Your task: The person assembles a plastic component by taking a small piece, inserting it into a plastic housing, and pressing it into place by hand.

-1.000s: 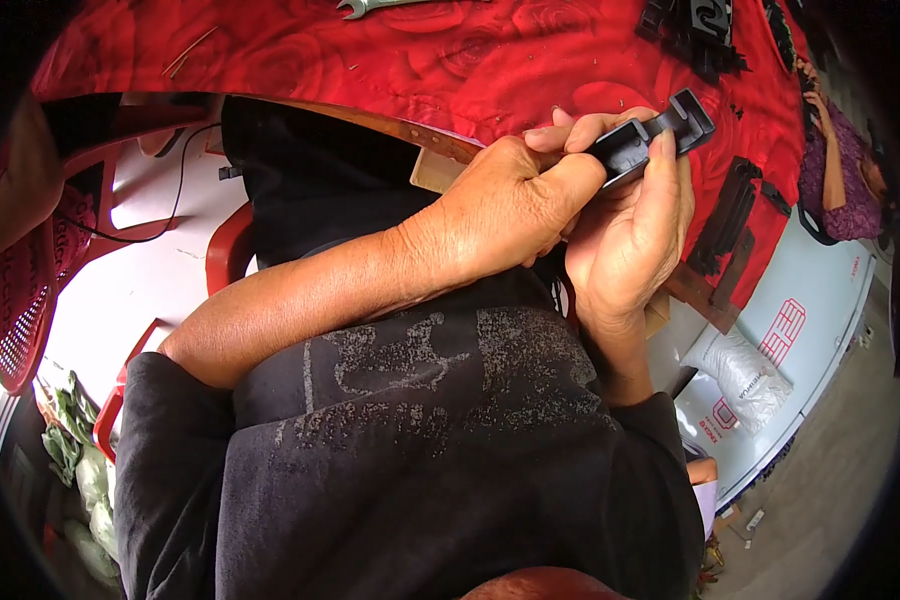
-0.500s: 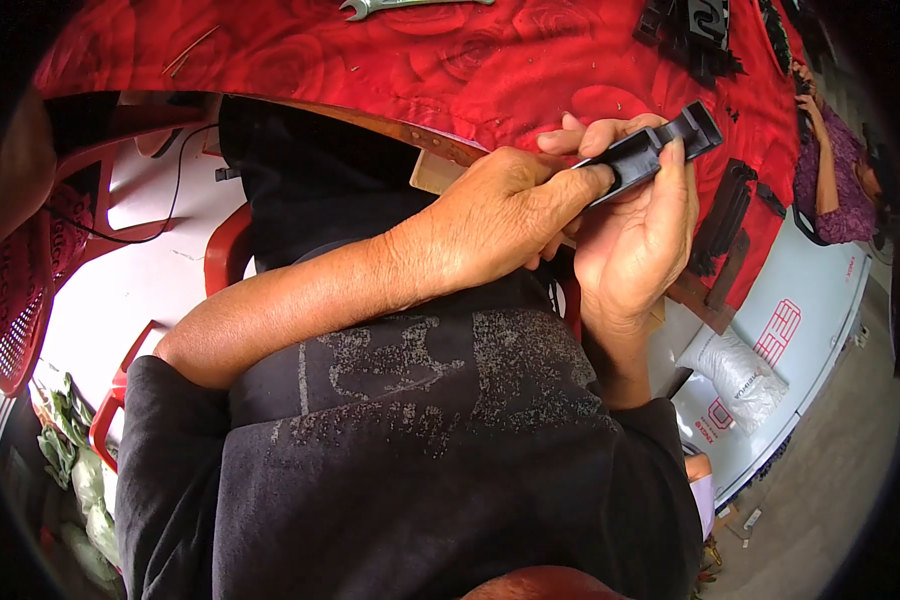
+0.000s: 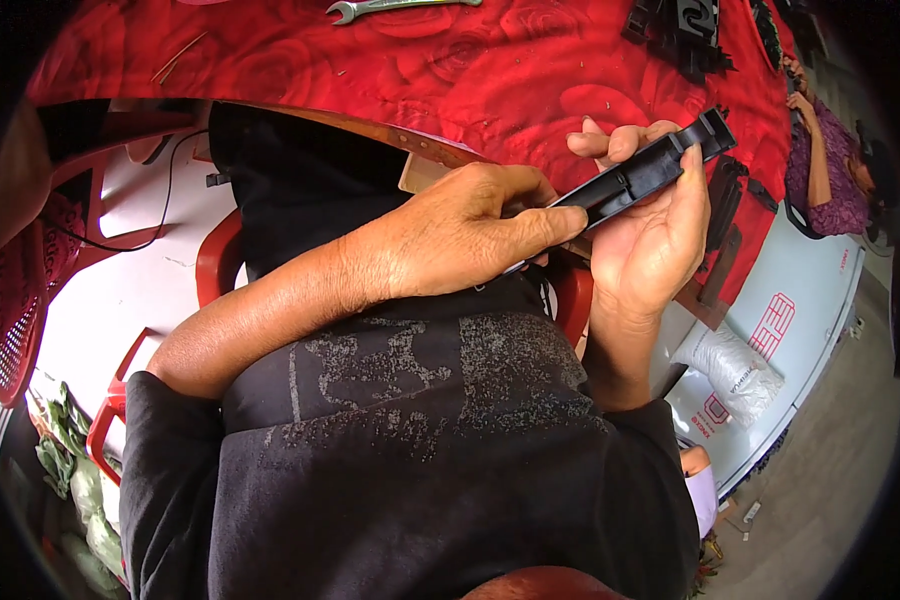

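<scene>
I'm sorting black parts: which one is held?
The long part in the grip of left hand and right hand; other parts lie on the red cloth.

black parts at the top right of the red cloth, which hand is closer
Right. The right hand is below the black parts; the left hand is farther off, below and left of them.

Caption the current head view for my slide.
Left hand and right hand hold a long black plastic-looking part beside a red rose-patterned tablecloth.
</scene>
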Available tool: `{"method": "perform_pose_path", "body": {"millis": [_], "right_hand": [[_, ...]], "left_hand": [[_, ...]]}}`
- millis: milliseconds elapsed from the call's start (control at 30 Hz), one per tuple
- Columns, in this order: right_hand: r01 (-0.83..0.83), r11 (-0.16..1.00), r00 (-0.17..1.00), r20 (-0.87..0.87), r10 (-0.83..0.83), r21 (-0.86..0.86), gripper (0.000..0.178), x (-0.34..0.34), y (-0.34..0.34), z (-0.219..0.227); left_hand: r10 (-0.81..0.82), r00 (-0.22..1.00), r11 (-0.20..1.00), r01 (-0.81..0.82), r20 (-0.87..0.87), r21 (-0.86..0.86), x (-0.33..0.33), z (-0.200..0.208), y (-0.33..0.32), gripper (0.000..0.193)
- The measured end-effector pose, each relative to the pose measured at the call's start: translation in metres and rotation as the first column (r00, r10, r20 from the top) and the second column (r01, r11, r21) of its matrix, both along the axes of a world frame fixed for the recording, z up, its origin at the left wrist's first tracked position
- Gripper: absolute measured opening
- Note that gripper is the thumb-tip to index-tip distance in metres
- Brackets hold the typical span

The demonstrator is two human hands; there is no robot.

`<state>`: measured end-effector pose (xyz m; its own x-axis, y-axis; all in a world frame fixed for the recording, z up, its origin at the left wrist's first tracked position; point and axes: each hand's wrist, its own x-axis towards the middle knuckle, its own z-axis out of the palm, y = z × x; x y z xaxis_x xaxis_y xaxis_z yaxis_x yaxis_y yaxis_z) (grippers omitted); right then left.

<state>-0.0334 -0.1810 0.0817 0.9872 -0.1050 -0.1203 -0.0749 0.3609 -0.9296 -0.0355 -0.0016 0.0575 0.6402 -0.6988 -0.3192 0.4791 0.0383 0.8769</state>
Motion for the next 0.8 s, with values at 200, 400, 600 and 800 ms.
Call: {"method": "perform_pose_path", "body": {"millis": [200, 400, 600, 800], "right_hand": [[0.004, 0.995, 0.996, -0.091, 0.005, 0.095, 0.049, 0.01, -0.014, -0.001], [-0.194, 0.981, 0.947, -0.263, 0.182, -0.02, 0.056, 0.025, -0.019, -0.004], [-0.515, 0.854, 0.784, -0.363, 0.503, 0.072, 0.049, 0.026, -0.027, -0.014], [-0.541, 0.827, 0.718, -0.429, 0.548, 0.151, 0.053, 0.028, -0.015, -0.009]], "left_hand": [[0.105, 0.994, 0.994, -0.104, 0.027, -0.029, 0.006, -0.01, 0.002, 0.036], [0.289, 0.715, 0.879, -0.462, 0.637, 0.12, 0.036, -0.007, 0.0, 0.027], [0.195, 0.412, 0.941, -0.333, 0.89, -0.052, 0.073, 0.023, 0.005, 0.026], [-0.127, 0.467, 0.988, -0.02, 0.875, 0.155, 0.088, 0.019, 0.03, 0.024]]}}
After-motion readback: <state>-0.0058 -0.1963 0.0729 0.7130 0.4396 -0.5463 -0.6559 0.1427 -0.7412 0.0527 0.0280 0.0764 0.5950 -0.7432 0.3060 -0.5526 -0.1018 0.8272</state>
